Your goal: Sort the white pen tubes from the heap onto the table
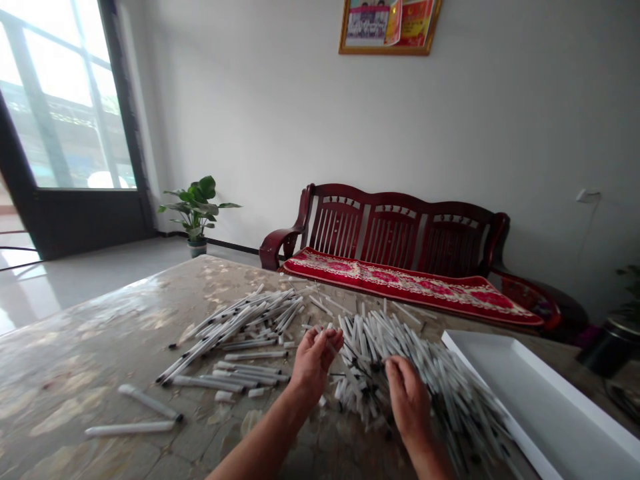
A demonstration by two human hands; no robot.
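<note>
My left hand [316, 357] is closed in a pinch around a slim whitish pen [331, 347], mostly covered by the fingers. My right hand [409, 393] sits at the near side of a big heap of white-barrelled pens [395, 340], thumb and finger pressed together. A small dark piece shows at its fingertips; I cannot make out what it belongs to. Left of my hands lies a second pile of pens [235, 320], many with dark ends. Short white caps [224, 396] are scattered near it. Two loose pens [130, 429] lie farther left.
A shallow white box [550, 407] stands right of the heap. The patterned table [60, 373] carries everything. Beyond its far edge is a dark red wooden bench [390, 227] with a red floral cover [400, 283]. A potted plant [197, 210] stands back left, near a glass door [65, 100].
</note>
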